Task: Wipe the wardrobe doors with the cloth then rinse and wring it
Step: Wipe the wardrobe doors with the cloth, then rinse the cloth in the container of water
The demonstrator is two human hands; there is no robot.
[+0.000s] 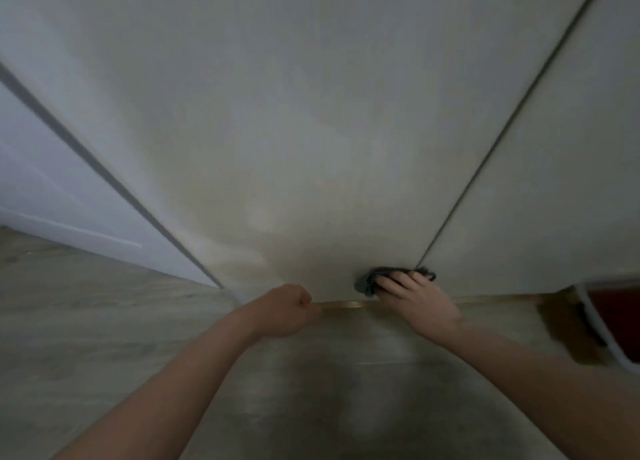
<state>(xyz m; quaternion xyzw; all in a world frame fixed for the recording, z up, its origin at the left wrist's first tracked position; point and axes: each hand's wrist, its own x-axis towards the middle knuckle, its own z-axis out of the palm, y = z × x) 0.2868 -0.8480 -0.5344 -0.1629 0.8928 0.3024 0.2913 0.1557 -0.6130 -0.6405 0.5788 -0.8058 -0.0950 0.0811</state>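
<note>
A pale wardrobe door (294, 147) fills most of the view, with a second door (561, 199) to its right past a thin dark gap. My right hand (419, 300) presses a dark grey cloth (367, 281) flat against the bottom corner of the middle door, just above the floor. My left hand (287, 309) is curled into a fist with nothing in it, hovering near the door's bottom edge to the left of the cloth.
Light wood-look floor (104, 338) runs under both arms. A red bucket with a white rim (613, 324) stands at the right edge, close to my right forearm. A white wall with a skirting board (41, 182) lies at the left.
</note>
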